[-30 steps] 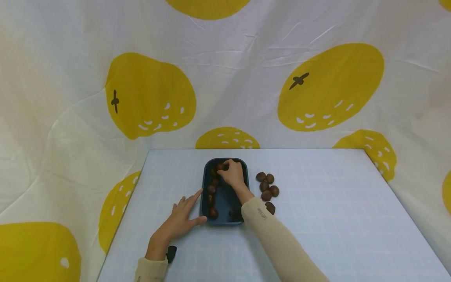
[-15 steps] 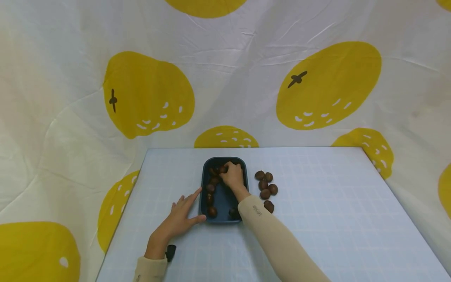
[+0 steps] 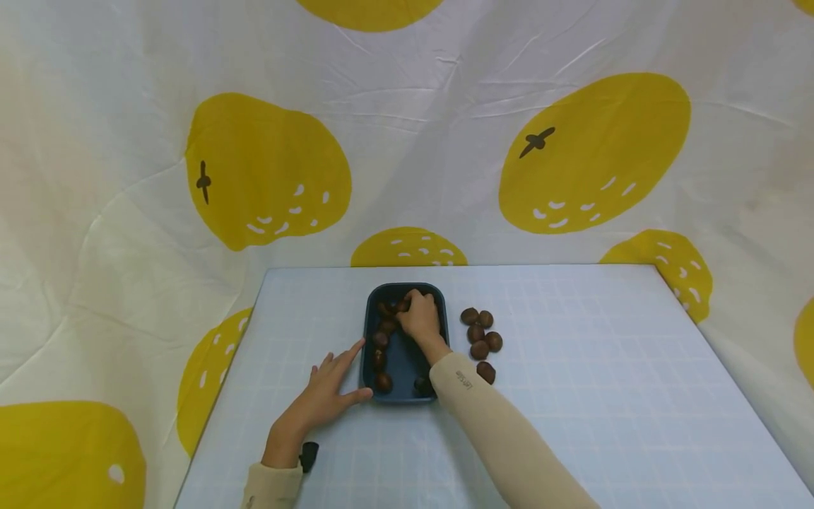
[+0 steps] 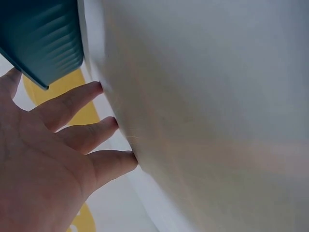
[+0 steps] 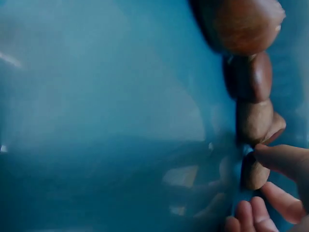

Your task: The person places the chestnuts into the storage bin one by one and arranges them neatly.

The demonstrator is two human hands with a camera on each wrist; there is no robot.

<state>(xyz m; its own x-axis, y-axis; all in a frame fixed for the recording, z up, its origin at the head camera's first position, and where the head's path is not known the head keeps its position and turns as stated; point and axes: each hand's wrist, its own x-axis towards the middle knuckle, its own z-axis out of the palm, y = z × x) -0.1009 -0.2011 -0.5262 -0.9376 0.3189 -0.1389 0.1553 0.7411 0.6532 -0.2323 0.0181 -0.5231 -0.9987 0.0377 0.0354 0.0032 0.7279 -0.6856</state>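
Observation:
A dark blue tray [image 3: 405, 357] holds brown chestnuts in a line along its left side, such as the chestnut [image 3: 383, 382] at the near end. My right hand [image 3: 421, 318] reaches into the tray's far part. In the right wrist view its thumb and index finger pinch a chestnut [image 5: 255, 173] at the end of the line, against the chestnut [image 5: 254, 121] beside it. My left hand [image 3: 327, 396] lies spread at the tray's left side, fingers straight. Its index finger touches the tray's outer wall [image 4: 46, 43], and other fingertips rest on the table.
Several loose chestnuts [image 3: 476, 334] lie on the table [image 3: 604, 382] right of the tray, one chestnut [image 3: 486, 372] slightly nearer, by the right sleeve [image 3: 502, 431]. A white cloth with yellow fruit prints [image 3: 267, 170] hangs behind the table.
Between one second and half a second ago, my right hand shifted slightly nearer inside the tray with the chestnut. Since then it has barely moved. The left hand stays in place.

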